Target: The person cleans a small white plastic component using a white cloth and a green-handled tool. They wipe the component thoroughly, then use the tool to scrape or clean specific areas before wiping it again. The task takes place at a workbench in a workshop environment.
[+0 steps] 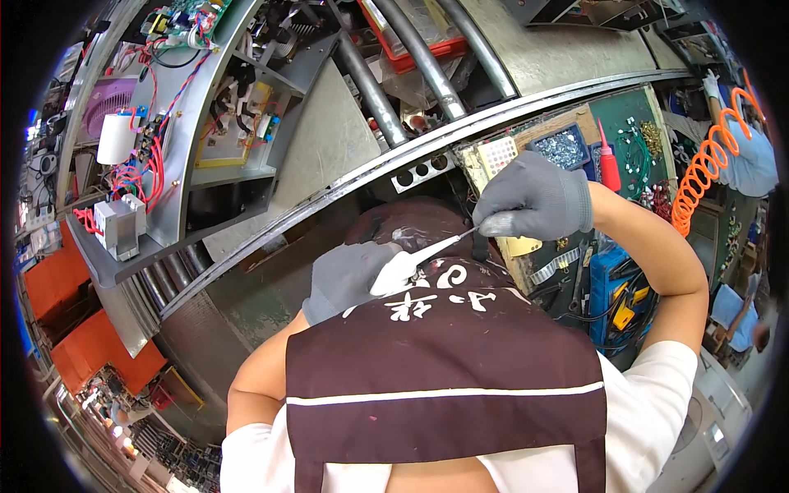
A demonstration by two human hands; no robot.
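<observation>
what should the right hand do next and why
Perhaps ease the right hand gently back in line with the white tube: it pinches a thin dark piece at the tube's narrow tip while the left hand grips the wide end, so a straight pull should limit bending. Whether the piece sits inside the tip, I can't tell.

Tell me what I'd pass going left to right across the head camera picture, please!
White cylinder → gloved left hand → white pointed tube → gloved right hand → red bottle → orange coiled hose.
</observation>
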